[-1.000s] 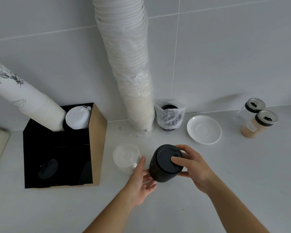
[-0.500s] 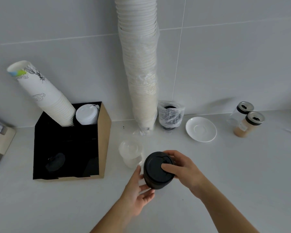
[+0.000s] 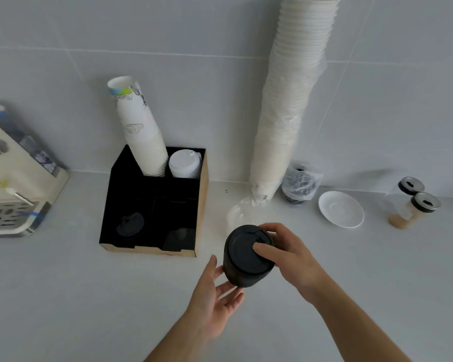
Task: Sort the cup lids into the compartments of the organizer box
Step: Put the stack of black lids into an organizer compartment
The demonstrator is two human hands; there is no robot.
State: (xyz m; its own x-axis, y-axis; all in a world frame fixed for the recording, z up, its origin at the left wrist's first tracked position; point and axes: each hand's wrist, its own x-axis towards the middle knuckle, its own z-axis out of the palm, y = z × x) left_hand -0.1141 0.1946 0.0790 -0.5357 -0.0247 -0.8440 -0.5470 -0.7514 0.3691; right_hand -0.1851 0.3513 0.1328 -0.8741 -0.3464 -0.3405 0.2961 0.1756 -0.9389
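Observation:
A stack of black cup lids [image 3: 242,259] is held above the counter, just right of the organizer box [image 3: 202,205]. My right hand [image 3: 290,254] grips its top, thumb across the uppermost lid. My left hand [image 3: 215,301] supports the stack from below with straight fingers. The box is black inside with brown outer walls. White lids [image 3: 185,164] fill its back right compartment, and a black lid [image 3: 130,224] lies in the front left one. A small stack of clear lids [image 3: 237,216] stands on the counter behind the black stack.
A leaning stack of printed paper cups [image 3: 139,129] stands in the box's back left compartment. A tall sleeve of white cups [image 3: 290,100] leans on the wall beside bagged black lids [image 3: 300,185]. A saucer [image 3: 340,209] and two jars [image 3: 413,207] sit right; a machine [image 3: 11,178] sits left.
My view has swung left, bringing the machine into sight. Both hands have carried the black lid stack a little left and nearer to me, now in front of the clear lids.

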